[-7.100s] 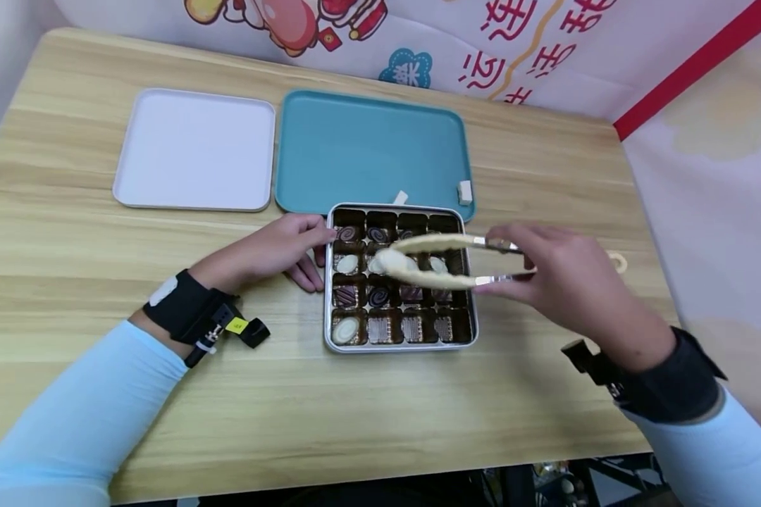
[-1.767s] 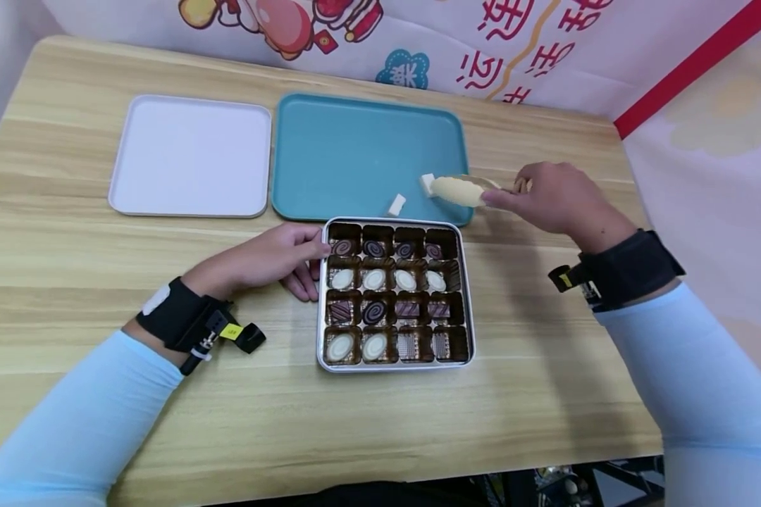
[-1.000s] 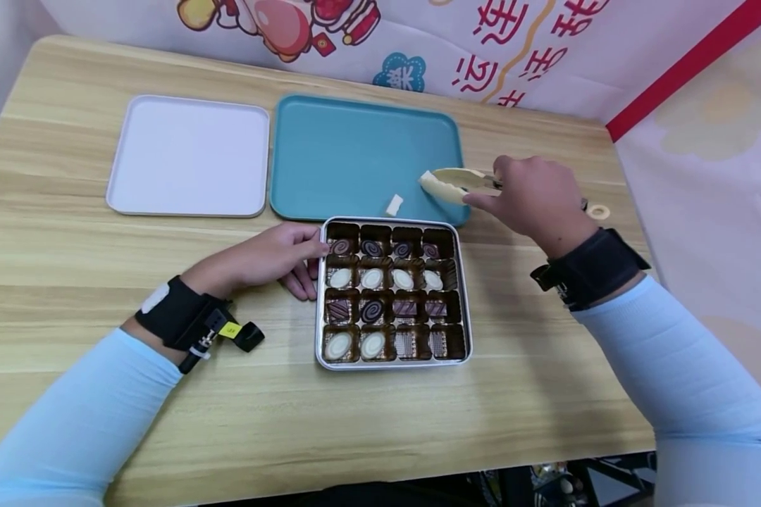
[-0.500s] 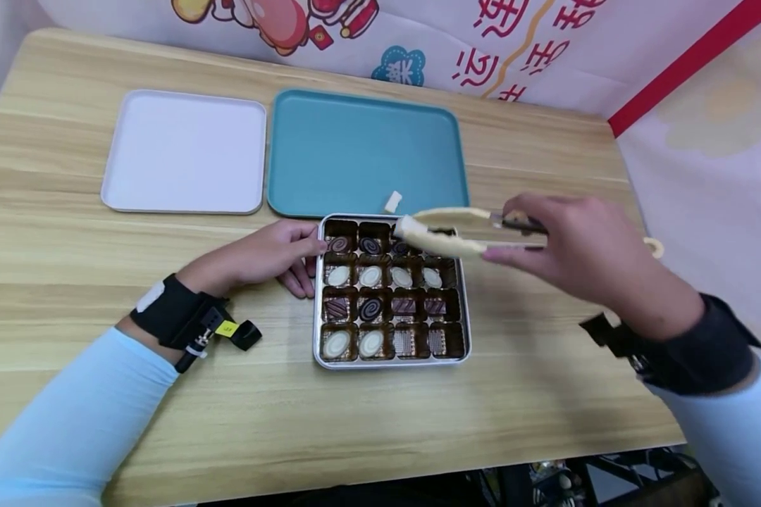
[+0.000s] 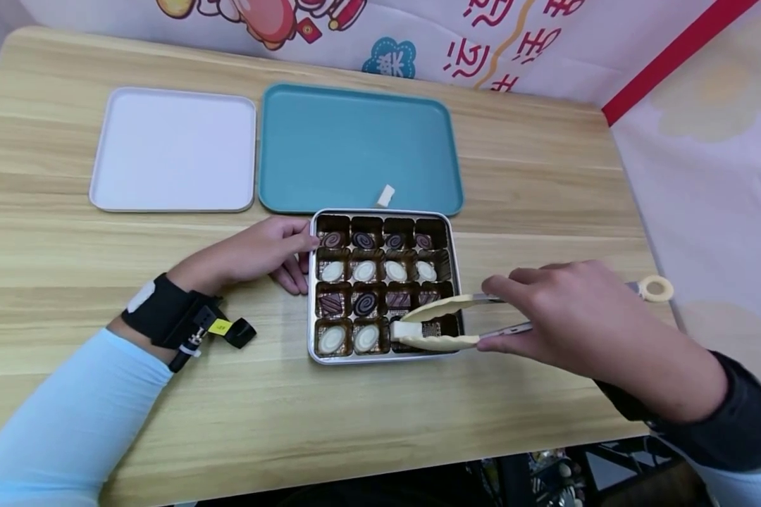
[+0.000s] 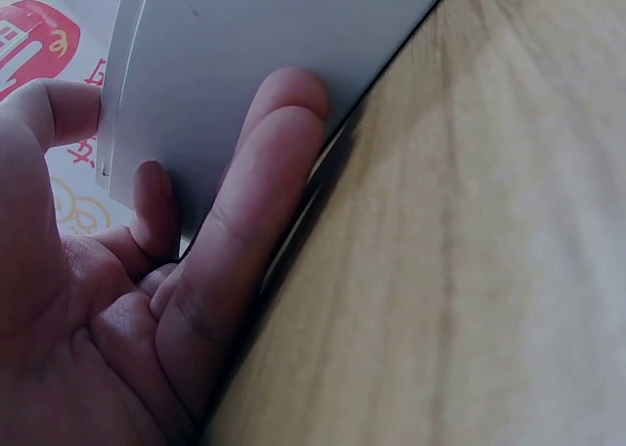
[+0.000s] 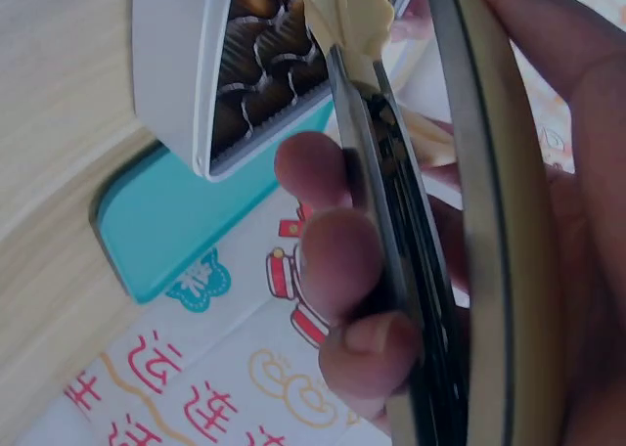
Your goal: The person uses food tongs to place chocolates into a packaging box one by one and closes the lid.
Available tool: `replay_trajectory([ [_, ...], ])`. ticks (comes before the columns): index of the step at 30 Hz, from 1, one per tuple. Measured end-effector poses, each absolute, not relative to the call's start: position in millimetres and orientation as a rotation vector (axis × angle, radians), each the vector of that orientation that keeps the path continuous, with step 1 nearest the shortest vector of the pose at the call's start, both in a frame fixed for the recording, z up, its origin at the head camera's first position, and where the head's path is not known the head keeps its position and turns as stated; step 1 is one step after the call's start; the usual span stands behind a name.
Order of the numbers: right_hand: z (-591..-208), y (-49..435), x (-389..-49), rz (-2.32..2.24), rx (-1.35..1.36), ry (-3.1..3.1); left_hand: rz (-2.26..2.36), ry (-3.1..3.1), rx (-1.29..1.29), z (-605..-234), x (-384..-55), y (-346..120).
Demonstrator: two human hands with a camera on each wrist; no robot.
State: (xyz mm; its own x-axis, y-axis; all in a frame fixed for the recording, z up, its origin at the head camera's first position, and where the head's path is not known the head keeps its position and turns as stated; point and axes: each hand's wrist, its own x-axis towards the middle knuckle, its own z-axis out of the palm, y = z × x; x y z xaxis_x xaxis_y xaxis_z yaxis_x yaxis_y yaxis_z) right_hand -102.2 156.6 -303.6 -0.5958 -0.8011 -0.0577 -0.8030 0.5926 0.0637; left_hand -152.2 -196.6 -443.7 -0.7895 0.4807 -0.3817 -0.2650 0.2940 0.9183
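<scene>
In the head view, my right hand (image 5: 577,320) grips a pair of tongs (image 5: 440,343) with cream tips. Between the tips is a small white block (image 5: 406,329), at the third compartment of the front row in a divided metal chocolate box (image 5: 313,282). Chocolates lie in the compartments: dark swirls, white ovals and striped squares. My left hand (image 5: 273,250) holds the box's left side, thumb over the rim and fingers along the wall. The left wrist view shows those fingers (image 6: 254,192) against the pale box wall. In the right wrist view, fingers wrap the tongs' metal arms (image 7: 396,231).
Behind the box lies a teal tray (image 5: 355,141) with one white block (image 5: 385,196) near its front edge. A white tray (image 5: 174,151) is to its left. All stand on a wooden table (image 5: 260,415) against a printed backdrop (image 5: 545,56).
The tongs picked a white block from the teal tray's right side and carried it to the box's front row. Earlier, a second white oval appeared in that row. My left hand keeps its hold.
</scene>
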Motion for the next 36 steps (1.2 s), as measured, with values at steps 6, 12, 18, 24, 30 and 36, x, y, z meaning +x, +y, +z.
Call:
replay_trajectory([
  [6, -300.4, 148.2, -96.9, 0.196, -1.455, 2.776, 1.548, 1.95, 0.194, -444.0, -153.3, -197.3],
  [12, -290.6, 131.1, -93.6, 0.364, -1.567, 2.699, 1.547, 1.946, 0.184, -445.1, -153.9, -197.7],
  [18, -282.0, 108.2, -89.7, 0.61, -1.598, 2.581, 1.543, 1.942, 0.189, -446.4, -154.6, -197.4],
  [24, -285.7, 79.4, -82.0, 0.838, -1.583, 2.588, 1.551, 1.94, 0.186, -447.0, -154.7, -199.9],
  [30, -271.1, 79.9, -85.5, 0.885, -1.433, 2.517, 1.568, 1.923, 0.218, -448.1, -154.6, -198.2],
  [36, -261.7, 102.7, -105.7, 0.658, -1.435, 2.738, 1.572, 1.925, 0.215, -447.0, -153.4, -197.8],
])
